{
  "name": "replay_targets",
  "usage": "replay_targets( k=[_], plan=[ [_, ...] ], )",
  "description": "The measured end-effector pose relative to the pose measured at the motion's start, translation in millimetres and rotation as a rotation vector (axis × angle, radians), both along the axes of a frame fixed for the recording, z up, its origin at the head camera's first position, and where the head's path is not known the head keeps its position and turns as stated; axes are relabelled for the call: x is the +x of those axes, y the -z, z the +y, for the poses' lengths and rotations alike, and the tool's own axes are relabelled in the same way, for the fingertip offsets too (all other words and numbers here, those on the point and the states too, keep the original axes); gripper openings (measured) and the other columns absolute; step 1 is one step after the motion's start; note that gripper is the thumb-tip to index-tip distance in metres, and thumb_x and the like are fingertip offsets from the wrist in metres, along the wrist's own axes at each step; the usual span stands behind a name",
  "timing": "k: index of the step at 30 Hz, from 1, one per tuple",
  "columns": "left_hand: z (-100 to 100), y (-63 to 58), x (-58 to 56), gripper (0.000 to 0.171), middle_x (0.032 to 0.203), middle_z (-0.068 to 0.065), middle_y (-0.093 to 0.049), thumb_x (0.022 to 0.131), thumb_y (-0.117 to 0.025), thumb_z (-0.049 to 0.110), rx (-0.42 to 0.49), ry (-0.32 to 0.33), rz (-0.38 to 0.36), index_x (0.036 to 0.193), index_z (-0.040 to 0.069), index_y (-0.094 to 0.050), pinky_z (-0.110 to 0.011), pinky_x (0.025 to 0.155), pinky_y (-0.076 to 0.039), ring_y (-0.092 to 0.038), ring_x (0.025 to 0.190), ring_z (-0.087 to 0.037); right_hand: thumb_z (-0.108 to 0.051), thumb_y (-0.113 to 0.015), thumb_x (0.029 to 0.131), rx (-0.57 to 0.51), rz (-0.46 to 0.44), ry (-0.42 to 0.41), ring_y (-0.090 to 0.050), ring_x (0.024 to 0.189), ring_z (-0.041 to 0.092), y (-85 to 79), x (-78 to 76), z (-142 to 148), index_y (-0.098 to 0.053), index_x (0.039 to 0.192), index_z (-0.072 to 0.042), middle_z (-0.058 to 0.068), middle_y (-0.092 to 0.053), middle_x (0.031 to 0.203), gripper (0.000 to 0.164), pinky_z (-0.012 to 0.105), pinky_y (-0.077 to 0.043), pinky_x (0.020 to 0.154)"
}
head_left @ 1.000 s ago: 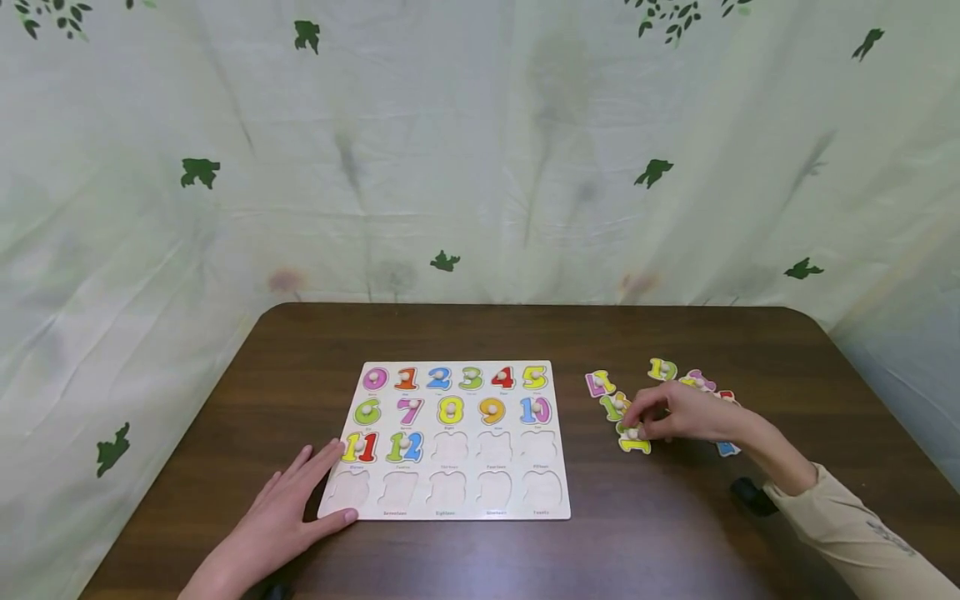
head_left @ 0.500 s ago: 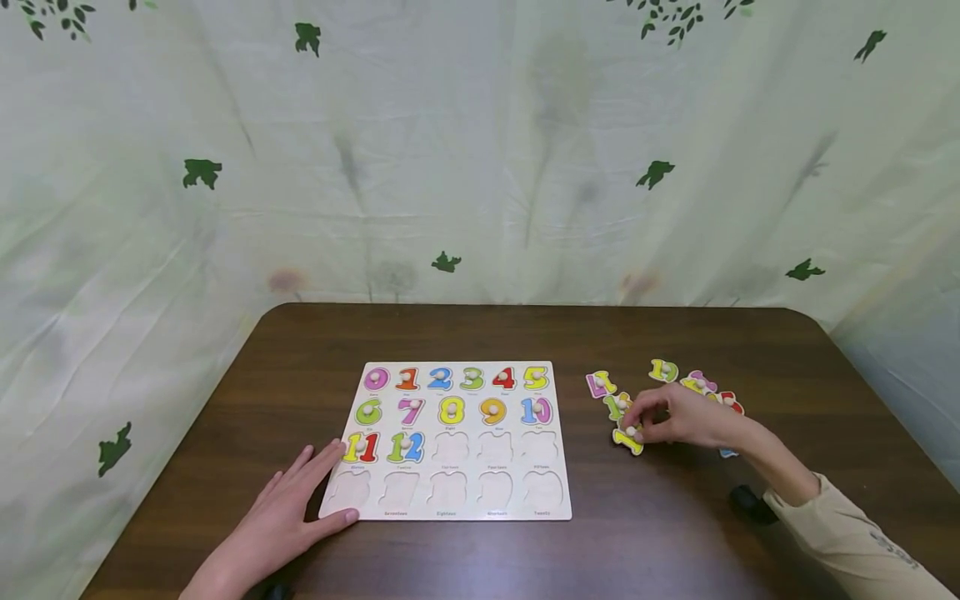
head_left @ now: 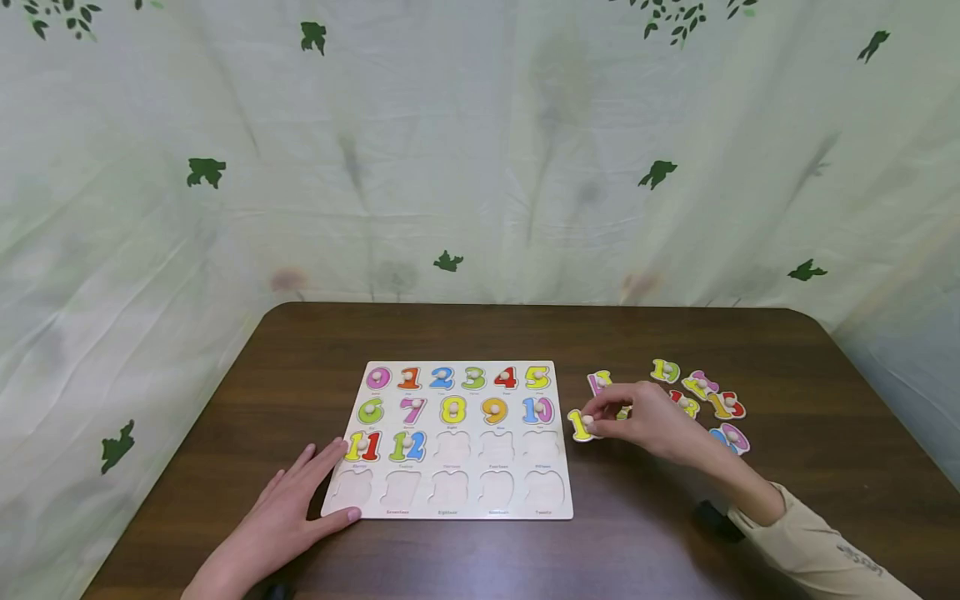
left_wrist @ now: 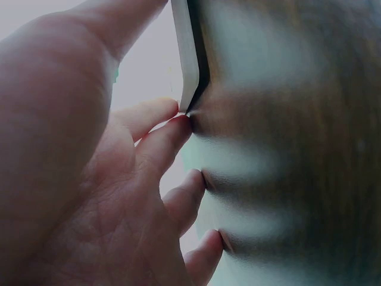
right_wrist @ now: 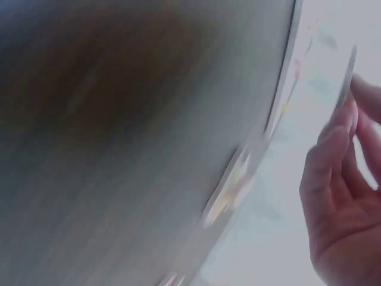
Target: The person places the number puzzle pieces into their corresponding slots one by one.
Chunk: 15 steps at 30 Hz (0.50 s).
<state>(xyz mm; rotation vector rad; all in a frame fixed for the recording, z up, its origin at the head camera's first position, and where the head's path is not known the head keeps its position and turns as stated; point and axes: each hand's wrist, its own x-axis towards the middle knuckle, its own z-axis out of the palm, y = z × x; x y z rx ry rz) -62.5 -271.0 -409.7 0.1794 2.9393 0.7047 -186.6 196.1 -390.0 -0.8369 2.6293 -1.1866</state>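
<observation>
My right hand (head_left: 652,421) pinches the knob of a number puzzle piece (head_left: 579,426) with a yellow 1 showing. The piece is just right of the white number puzzle board (head_left: 474,477), its other digit hidden by the fingers. In the right wrist view the piece (right_wrist: 346,80) appears edge-on, raised above the table. My left hand (head_left: 281,508) lies spread at the board's left side, with fingers on the upper edge and the thumb at the lower corner. The left wrist view shows fingertips against the board's edge (left_wrist: 187,65). Pieces 0 to 12 sit in the board's upper rows.
Several loose number pieces lie to the right, among them an orange-and-red one (head_left: 726,406), a blue-and-pink one (head_left: 731,438) and a yellow-and-green one (head_left: 664,371). Several vacant recesses (head_left: 543,490) fill the lower board. A light patterned curtain (head_left: 480,150) hangs behind the brown table (head_left: 450,333).
My right hand has lifted the yellow-1 piece from the loose group and carried it left toward the board, uncovering other pieces. The left hand stays in place.
</observation>
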Motion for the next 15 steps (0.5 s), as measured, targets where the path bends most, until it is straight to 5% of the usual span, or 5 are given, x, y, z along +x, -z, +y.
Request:
replay_targets(
  k=[7, 15],
  plan=[
    [0, -0.7, 0.6, 0.092, 0.153, -0.014, -0.04, 0.078, -0.072, 0.063, -0.001, -0.004, -0.008, 0.149, 0.012, -0.043, -0.071, 0.104, -0.019, -0.025, 0.14, -0.047, -0.019, -0.081, 0.083, -0.055, -0.066, 0.041, -0.061, 0.073, 0.013, -3.4, 5.5, -44, -0.075, 0.092, -0.019, -0.008, -0.065, 0.078, 0.01, 0.025, -0.052, 0.064],
    [0, -1.2, 0.6, 0.091, 0.152, -0.014, -0.041, 0.078, -0.073, 0.062, 0.016, 0.008, 0.018, 0.148, 0.012, -0.044, -0.071, 0.104, -0.019, -0.026, 0.14, -0.047, -0.019, -0.08, 0.083, -0.054, -0.06, -0.029, -0.059, 0.07, 0.012, -4.9, 6.0, -91, -0.075, 0.088, -0.02, -0.012, -0.064, 0.073, 0.007, 0.025, -0.048, 0.06]
  ],
)
